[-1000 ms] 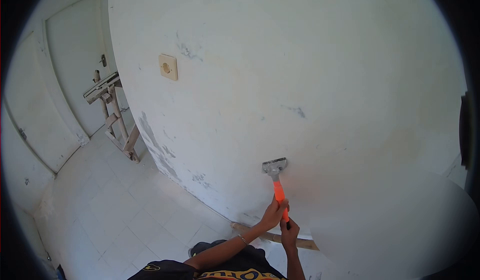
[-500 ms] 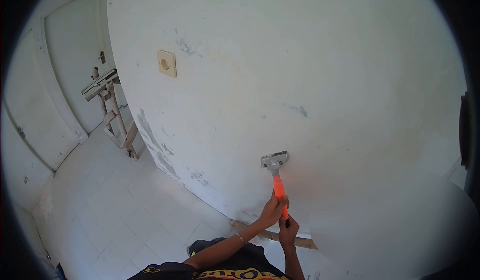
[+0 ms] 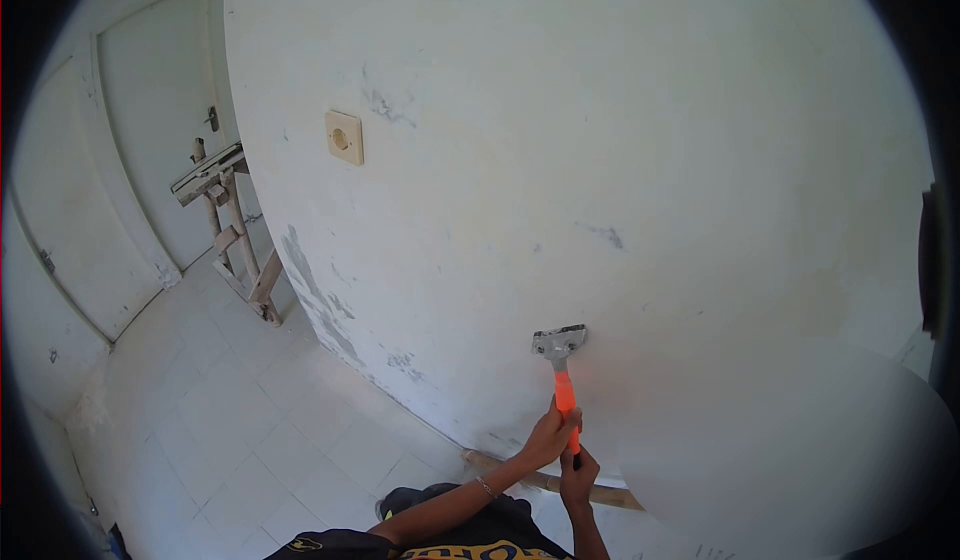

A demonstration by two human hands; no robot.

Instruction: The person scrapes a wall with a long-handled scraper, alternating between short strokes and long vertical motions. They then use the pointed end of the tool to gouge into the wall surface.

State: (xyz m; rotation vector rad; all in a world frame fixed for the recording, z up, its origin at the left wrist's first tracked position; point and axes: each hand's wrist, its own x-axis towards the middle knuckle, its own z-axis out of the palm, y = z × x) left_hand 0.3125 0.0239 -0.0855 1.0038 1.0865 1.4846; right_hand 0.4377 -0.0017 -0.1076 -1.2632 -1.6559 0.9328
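A wall scraper (image 3: 565, 392) with a bright orange handle and a wide grey metal head stands nearly upright against the pale wall (image 3: 480, 180), its blade end up. My left hand (image 3: 551, 436) is wrapped round the middle of the handle. Just below it, my right hand (image 3: 579, 478) grips the handle's black lower end. Above the blade, the wall carries a small grey worn patch (image 3: 606, 235).
A beige wall socket (image 3: 345, 138) is at upper left. Beyond the wall's left edge stands a wooden trestle (image 3: 228, 215) on the tiled floor (image 3: 230, 430), before a door (image 3: 155, 110). A wooden pole (image 3: 612, 497) lies low by the wall. A blurred pale shape (image 3: 790, 450) covers the lower right.
The scraper and both hands have moved slightly down along the wall. The whole view has shifted a little, so the wall and socket appear lower and further right. Both hands keep their grip.
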